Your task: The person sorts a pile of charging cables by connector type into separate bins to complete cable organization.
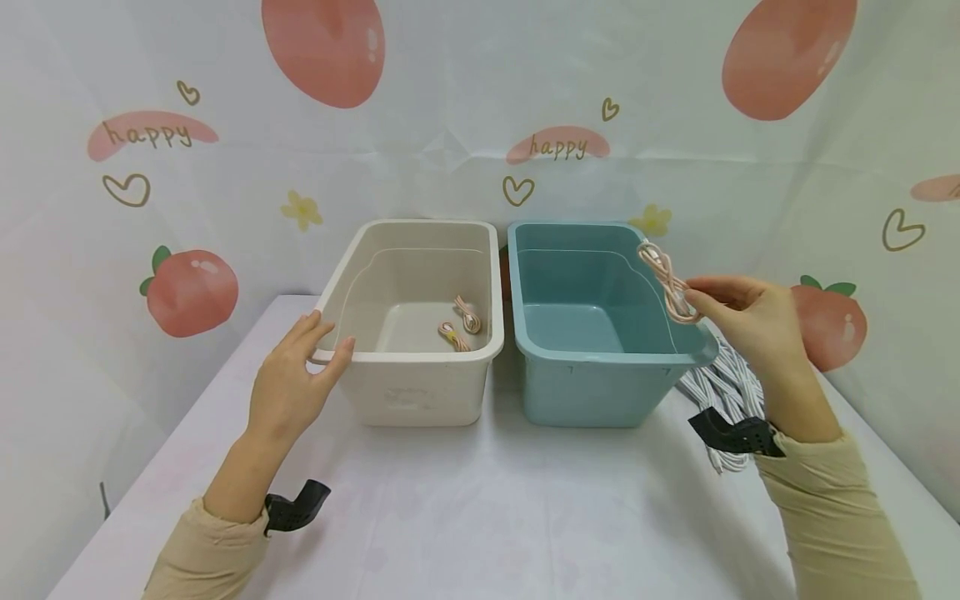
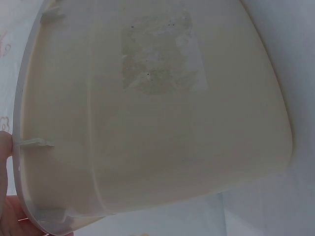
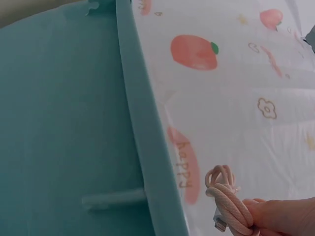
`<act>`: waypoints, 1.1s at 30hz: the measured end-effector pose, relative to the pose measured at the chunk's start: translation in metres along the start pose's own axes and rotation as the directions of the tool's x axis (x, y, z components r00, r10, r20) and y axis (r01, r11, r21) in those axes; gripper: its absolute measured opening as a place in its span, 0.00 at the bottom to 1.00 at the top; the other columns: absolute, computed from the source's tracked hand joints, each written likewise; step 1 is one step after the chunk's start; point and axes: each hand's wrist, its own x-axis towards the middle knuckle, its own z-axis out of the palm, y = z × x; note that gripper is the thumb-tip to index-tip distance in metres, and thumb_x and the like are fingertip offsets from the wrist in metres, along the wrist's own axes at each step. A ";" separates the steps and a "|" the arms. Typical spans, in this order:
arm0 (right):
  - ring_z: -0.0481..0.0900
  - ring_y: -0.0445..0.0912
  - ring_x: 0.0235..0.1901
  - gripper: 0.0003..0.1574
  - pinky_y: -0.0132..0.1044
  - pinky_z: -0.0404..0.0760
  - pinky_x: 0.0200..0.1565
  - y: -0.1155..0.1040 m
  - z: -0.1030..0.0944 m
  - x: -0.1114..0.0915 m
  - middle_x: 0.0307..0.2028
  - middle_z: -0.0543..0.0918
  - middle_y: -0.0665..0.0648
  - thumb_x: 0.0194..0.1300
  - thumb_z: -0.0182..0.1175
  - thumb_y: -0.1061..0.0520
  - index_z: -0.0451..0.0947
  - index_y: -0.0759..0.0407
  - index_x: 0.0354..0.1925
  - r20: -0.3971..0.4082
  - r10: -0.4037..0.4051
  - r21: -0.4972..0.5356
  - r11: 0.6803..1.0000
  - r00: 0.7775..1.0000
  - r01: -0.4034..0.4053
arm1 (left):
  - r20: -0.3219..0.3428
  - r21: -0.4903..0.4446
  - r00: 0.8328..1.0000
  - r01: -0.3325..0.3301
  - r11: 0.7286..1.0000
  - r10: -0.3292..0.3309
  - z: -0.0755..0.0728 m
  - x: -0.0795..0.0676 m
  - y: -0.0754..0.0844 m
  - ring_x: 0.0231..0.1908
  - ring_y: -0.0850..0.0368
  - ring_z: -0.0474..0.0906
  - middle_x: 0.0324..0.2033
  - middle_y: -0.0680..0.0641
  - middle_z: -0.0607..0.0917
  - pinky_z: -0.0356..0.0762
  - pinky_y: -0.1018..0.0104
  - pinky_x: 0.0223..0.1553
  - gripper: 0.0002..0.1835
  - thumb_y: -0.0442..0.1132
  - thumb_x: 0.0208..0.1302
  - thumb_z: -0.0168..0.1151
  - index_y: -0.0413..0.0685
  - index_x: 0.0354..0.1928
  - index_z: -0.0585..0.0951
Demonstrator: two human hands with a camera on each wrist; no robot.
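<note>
My right hand (image 1: 757, 321) pinches a bundled pink charging cable (image 1: 666, 283) above the right rim of the blue-green bin (image 1: 611, 392). In the right wrist view, the cable (image 3: 230, 209) is wound into twisted loops, with a small metal plug (image 3: 220, 224) hanging beside the fingertips. At the front left corner of the beige bin (image 1: 420, 392), my left hand (image 1: 288, 387) rests on the rim with its fingers fairly straight. The left wrist view shows fingers (image 2: 17, 216) at that rim corner. Two small bundled cables (image 1: 468, 317) lie inside the beige bin.
Several grey-white cords (image 1: 723, 387) lie in a pile right of the blue-green bin, partly hidden by the right arm. Both bins stand side by side on a white-covered table (image 1: 465, 517). Close behind them hangs a printed backdrop (image 1: 442, 158).
</note>
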 end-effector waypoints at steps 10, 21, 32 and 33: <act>0.78 0.25 0.30 0.18 0.18 0.74 0.32 -0.018 0.017 0.006 0.24 0.79 0.23 0.57 0.65 0.46 0.84 0.52 0.44 0.029 -0.049 0.019 0.999 0.998 0.048 | -0.001 0.006 1.000 -0.003 1.000 0.003 0.000 0.000 0.000 0.66 0.39 0.62 0.63 0.35 0.70 0.62 0.37 0.61 0.29 0.53 0.65 0.52 0.35 0.56 0.75; 0.79 0.29 0.24 0.18 0.21 0.73 0.28 -0.038 0.036 0.014 0.24 0.80 0.26 0.58 0.65 0.49 0.84 0.59 0.43 0.060 -0.194 0.036 0.981 0.979 0.192 | -0.007 0.003 1.000 0.000 1.000 0.000 0.000 0.000 0.000 0.66 0.39 0.62 0.63 0.36 0.70 0.62 0.37 0.61 0.29 0.53 0.65 0.52 0.36 0.56 0.76; 0.79 0.30 0.23 0.16 0.23 0.75 0.27 -0.065 0.060 0.022 0.27 0.82 0.33 0.59 0.64 0.54 0.83 0.61 0.43 0.154 -0.280 0.050 0.960 0.947 0.276 | -0.005 0.003 1.000 -0.001 1.000 0.001 0.000 0.000 0.000 0.66 0.39 0.62 0.63 0.36 0.70 0.62 0.37 0.61 0.29 0.53 0.65 0.52 0.36 0.56 0.75; 0.79 0.31 0.23 0.15 0.23 0.76 0.27 -0.068 0.062 0.023 0.28 0.83 0.35 0.59 0.64 0.55 0.83 0.61 0.43 0.161 -0.286 0.050 0.958 0.945 0.282 | -0.004 0.003 1.000 -0.001 1.000 0.001 0.000 0.000 0.000 0.66 0.39 0.62 0.63 0.36 0.70 0.62 0.37 0.61 0.29 0.53 0.65 0.52 0.36 0.56 0.75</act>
